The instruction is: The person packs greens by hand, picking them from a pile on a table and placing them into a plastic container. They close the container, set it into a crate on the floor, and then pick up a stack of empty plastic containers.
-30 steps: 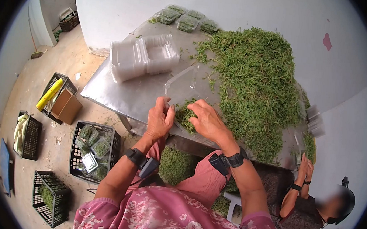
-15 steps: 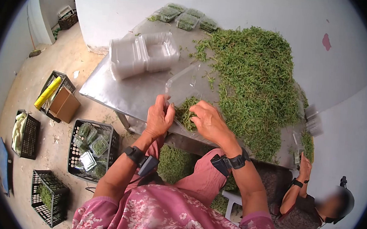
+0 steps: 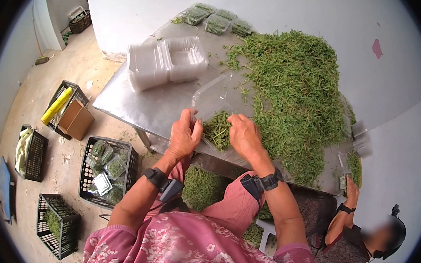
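Right hand (image 3: 246,134) now beside the herb bunch (image 3: 217,130), no longer over it

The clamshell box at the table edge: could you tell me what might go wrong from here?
The clamshell box sits at the near edge of the table, held by the left hand; it might slip off. The herbs under the right hand mound high, so sprigs may spill or jam the lid.

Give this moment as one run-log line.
left hand: holds clamshell rim | right hand: on herbs in clamshell | herb pile on table
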`<action>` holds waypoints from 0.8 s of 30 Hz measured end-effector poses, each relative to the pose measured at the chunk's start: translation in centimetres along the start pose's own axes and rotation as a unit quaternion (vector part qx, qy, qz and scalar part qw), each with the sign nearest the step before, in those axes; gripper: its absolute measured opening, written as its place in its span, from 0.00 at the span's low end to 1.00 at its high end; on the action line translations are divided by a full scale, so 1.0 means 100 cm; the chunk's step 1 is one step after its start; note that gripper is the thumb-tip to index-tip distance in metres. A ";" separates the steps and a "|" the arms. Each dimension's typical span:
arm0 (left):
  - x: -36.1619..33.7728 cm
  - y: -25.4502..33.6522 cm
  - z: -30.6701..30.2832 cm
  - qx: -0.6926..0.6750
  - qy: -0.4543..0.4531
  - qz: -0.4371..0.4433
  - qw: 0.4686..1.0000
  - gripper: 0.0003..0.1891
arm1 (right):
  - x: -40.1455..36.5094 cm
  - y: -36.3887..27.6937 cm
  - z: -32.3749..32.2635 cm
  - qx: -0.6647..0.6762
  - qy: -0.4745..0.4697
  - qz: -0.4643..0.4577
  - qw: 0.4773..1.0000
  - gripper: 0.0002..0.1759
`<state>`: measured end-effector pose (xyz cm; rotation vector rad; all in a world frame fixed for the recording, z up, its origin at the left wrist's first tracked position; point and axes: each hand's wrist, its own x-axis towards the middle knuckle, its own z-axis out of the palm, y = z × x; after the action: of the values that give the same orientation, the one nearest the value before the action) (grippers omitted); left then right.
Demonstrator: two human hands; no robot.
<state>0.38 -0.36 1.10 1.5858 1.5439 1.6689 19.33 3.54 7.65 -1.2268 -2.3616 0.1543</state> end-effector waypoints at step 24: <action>0.000 -0.002 0.001 -0.006 -0.006 -0.012 1.000 0.13 | 0.011 0.006 -0.004 0.015 -0.030 -0.054 0.998 0.14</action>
<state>0.44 -0.29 0.91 1.5614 1.5392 1.6506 19.39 4.74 8.20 -1.0913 -2.4616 0.1943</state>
